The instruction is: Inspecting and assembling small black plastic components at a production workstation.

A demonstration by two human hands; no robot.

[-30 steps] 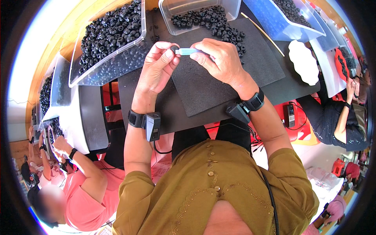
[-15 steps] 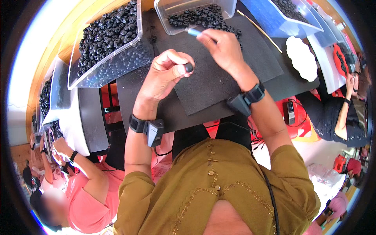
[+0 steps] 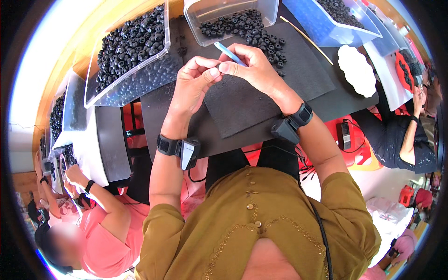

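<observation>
My left hand (image 3: 192,86) is closed in a pinch, its fingertips meeting those of my right hand above the dark mat (image 3: 261,105). The small round black piece in its grip is now almost wholly covered by fingers. A slim light-blue tool, pen-like in shape (image 3: 230,54), is gripped in my right hand (image 3: 255,70), slanting up past the index finger; its working tip cannot be made out. Beyond both hands, small black ring-like pieces with holes (image 3: 270,44) spill from a clear tub (image 3: 190,23) lying on its side onto the mat.
At the left stands a large clear bin (image 3: 140,63) heaped with black pieces. A thin wooden stick (image 3: 308,41), a white scalloped dish (image 3: 357,70) and a blue bin (image 3: 343,37) lie to the right. A person in pink (image 3: 109,233) works at the left; another sits at the right.
My right hand has come down and left with the blue tool to meet my left hand. The black piece, plainly visible before, is now covered by the fingers.
</observation>
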